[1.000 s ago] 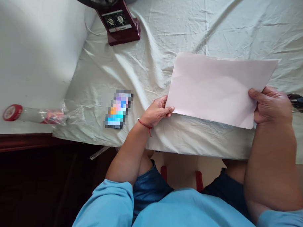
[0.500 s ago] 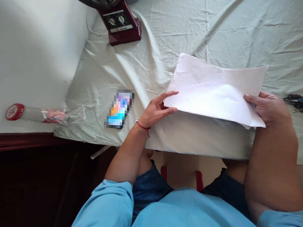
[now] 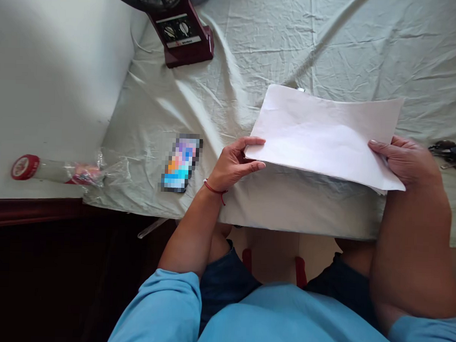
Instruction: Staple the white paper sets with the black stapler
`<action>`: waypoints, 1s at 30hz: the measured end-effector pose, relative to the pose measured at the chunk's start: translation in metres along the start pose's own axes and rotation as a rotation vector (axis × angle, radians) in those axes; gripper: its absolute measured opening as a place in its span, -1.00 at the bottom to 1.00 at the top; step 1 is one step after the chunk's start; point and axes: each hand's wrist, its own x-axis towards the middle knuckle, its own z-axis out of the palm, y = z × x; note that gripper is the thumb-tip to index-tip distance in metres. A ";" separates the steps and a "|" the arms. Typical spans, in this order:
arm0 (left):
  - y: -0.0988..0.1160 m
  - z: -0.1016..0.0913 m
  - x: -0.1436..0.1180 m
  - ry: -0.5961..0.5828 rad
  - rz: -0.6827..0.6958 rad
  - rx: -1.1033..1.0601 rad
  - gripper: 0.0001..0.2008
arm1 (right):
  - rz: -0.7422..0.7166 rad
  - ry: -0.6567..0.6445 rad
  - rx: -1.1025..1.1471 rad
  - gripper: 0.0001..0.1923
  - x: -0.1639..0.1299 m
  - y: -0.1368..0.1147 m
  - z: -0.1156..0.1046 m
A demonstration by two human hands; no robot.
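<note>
A thin stack of blank white paper sheets (image 3: 322,134) is held a little above the table's near edge, slightly bowed. My right hand (image 3: 411,160) grips its right side, thumb on top and the other fingers mostly hidden. At the left corner is my left hand (image 3: 238,161), a finger lying over the top sheet and the thumb along the near edge. A red string bracelet (image 3: 215,189) circles my left wrist. Beyond the far edge of the paper, a small shiny object (image 3: 300,89) peeks out, mostly covered.
A phone (image 3: 181,163) with a blurred screen lies left on the pale tablecloth (image 3: 270,33). Behind it stands a dark red fan base (image 3: 189,40). A red-capped clear container (image 3: 50,170) in plastic wrap lies far left. Keys (image 3: 451,151) rest at the right edge.
The paper has shifted slightly, its far left corner dipping toward me. A small shiny object now shows behind it. My left hand has moved slightly left with the corner.
</note>
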 end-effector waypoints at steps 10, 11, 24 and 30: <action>0.001 0.002 0.001 0.086 -0.049 -0.058 -0.47 | 0.005 0.008 0.034 -0.77 -0.005 -0.005 0.006; 0.001 0.002 0.001 0.096 -0.053 -0.062 -0.48 | 0.002 0.001 0.040 -0.77 -0.005 -0.004 0.006; -0.019 -0.001 0.011 0.258 -0.033 -0.073 -0.10 | -0.292 -0.188 0.179 -0.57 0.004 0.010 0.003; -0.015 -0.006 0.017 0.223 -0.072 0.002 -0.11 | -0.465 -0.297 0.218 -0.65 -0.002 0.011 0.009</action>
